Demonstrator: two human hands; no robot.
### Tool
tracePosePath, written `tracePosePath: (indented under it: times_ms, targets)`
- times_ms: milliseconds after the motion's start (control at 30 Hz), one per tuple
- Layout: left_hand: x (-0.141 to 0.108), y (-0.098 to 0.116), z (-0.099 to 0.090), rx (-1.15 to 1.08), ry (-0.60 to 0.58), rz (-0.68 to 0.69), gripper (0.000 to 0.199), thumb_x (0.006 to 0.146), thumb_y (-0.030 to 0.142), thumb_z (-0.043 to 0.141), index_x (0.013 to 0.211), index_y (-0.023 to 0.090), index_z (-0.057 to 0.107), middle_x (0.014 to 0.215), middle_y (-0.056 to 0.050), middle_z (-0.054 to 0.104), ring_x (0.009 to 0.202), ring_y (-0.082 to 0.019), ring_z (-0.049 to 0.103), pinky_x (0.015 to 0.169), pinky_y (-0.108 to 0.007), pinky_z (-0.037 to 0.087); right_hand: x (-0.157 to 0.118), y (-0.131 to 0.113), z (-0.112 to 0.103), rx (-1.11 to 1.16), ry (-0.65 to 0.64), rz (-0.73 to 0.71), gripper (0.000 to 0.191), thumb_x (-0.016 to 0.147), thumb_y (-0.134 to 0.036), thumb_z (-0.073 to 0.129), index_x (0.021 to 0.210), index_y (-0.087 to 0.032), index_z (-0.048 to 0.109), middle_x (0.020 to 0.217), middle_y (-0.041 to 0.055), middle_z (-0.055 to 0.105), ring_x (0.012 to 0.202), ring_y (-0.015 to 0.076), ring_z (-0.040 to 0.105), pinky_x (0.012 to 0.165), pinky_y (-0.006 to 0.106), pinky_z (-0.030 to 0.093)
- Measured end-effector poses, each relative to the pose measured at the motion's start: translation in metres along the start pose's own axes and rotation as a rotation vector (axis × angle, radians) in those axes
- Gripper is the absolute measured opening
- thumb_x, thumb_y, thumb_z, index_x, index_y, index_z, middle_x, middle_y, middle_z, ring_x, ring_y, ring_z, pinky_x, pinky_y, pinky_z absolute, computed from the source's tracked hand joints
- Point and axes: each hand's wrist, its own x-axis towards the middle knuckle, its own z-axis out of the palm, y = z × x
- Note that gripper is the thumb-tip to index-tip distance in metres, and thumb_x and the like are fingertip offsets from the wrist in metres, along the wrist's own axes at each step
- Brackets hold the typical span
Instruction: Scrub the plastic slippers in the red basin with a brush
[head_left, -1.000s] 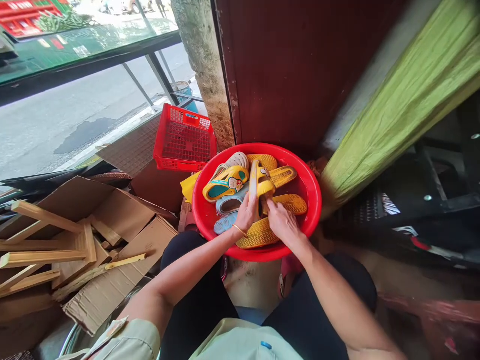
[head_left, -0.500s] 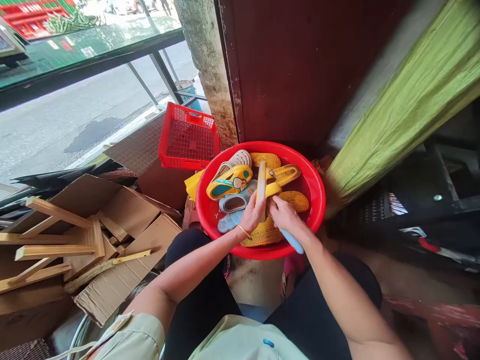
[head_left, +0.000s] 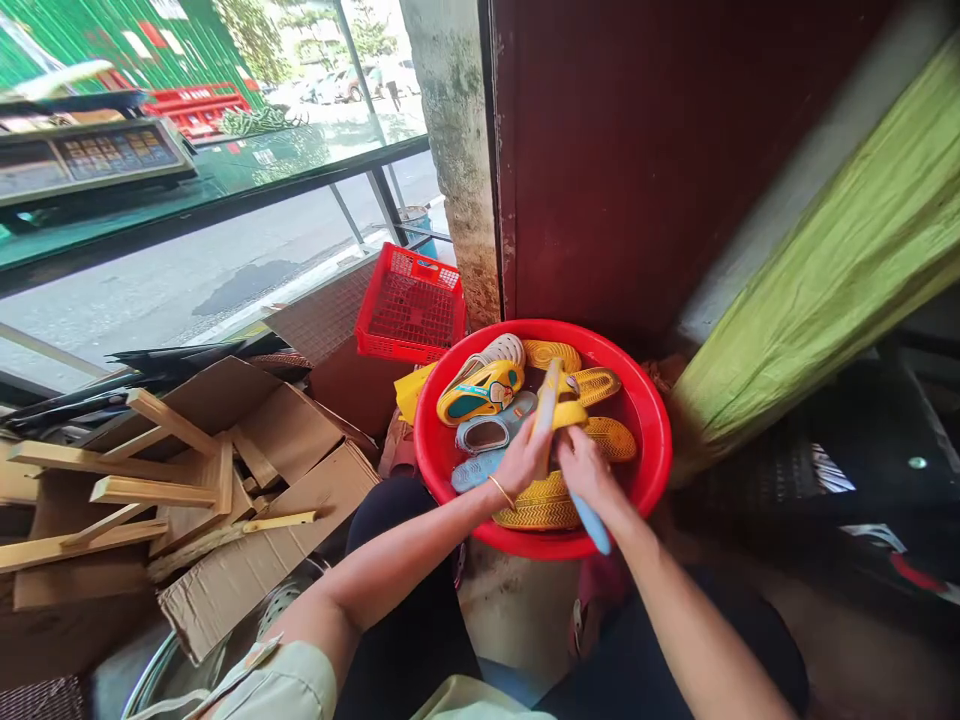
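Red plastic forms the basin (head_left: 658, 440) between your knees, and the yellow sandal (head_left: 573, 413) that you are handling is above its middle, tipped up on edge with the pale side of its sole facing left. Your left hand (head_left: 527, 462), with a gold bracelet (head_left: 501, 494) at the wrist, has its grip closed around the sandal's near end. Your right hand (head_left: 586, 468) grips a tool by its light-blue handle (head_left: 595, 526), which slants down toward you over the near rim; the tool's other end is hidden. Around them in the basin lie a yellow-and-turquoise clog (head_left: 480, 393), a whitish clog (head_left: 504, 350), a grey-blue clog (head_left: 484, 432) and more yellow footwear (head_left: 541, 505). Behind it, to your left, sits a red crate (head_left: 405, 347).
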Motion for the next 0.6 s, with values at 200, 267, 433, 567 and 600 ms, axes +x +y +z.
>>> tracePosePath:
  times_ms: [200, 267, 433, 567, 600]
  targets:
    - [0.023, 0.011, -0.021, 0.124, 0.209, 0.077, 0.043, 0.102, 0.044, 0.05, 0.128, 0.014, 0.066, 0.124, -0.013, 0.073, 0.117, -0.027, 0.066, 0.111, -0.045, 0.051, -0.026, -0.015, 0.007, 0.074, -0.224, -0.084, 0.041, 0.099, -0.026, 0.047, 0.133, -0.02, 0.068, 0.097, 0.0075, 0.079, 0.088, 0.0196, 0.074, 0.076, 0.025, 0.056]
    - [0.037, 0.019, -0.046, 0.214, 0.276, 0.14, 0.046, 0.103, 0.048, 0.048, 0.133, 0.017, 0.064, 0.124, -0.011, 0.072, 0.117, -0.027, 0.066, 0.108, -0.046, 0.052, -0.041, -0.018, 0.006, 0.115, -0.304, -0.143, 0.043, 0.097, -0.026, 0.052, 0.137, -0.022, 0.068, 0.11, 0.0076, 0.079, 0.096, 0.0194, 0.074, 0.082, 0.025, 0.057]
    - [0.041, 0.041, -0.091, 0.685, 0.36, 0.317, 0.064, 0.094, 0.057, 0.062, 0.149, 0.024, 0.056, 0.149, -0.013, 0.057, 0.139, -0.032, 0.052, 0.118, -0.051, 0.042, -0.038, 0.002, -0.044, 0.142, -0.361, 0.135, 0.051, 0.097, -0.03, 0.054, 0.147, -0.022, 0.061, 0.087, 0.0019, 0.076, 0.054, 0.0113, 0.062, 0.051, 0.02, 0.05]
    - [0.025, 0.054, -0.096, 1.132, 0.212, 0.24, 0.066, 0.087, 0.046, 0.07, 0.15, 0.03, 0.057, 0.165, -0.013, 0.039, 0.148, -0.04, 0.041, 0.121, -0.059, 0.033, -0.023, 0.016, -0.093, 0.094, -0.061, 0.287, 0.057, 0.096, -0.038, 0.054, 0.15, -0.02, 0.057, 0.08, 0.0016, 0.074, 0.045, 0.0125, 0.06, 0.043, 0.022, 0.047]
    - [0.021, 0.056, -0.094, 1.197, 0.164, 0.224, 0.067, 0.086, 0.042, 0.071, 0.151, 0.031, 0.056, 0.166, -0.013, 0.037, 0.149, -0.041, 0.04, 0.121, -0.06, 0.032, -0.021, 0.018, -0.101, 0.079, -0.004, 0.296, 0.058, 0.095, -0.039, 0.056, 0.15, -0.019, 0.057, 0.08, 0.0021, 0.074, 0.046, 0.0135, 0.061, 0.043, 0.023, 0.048]
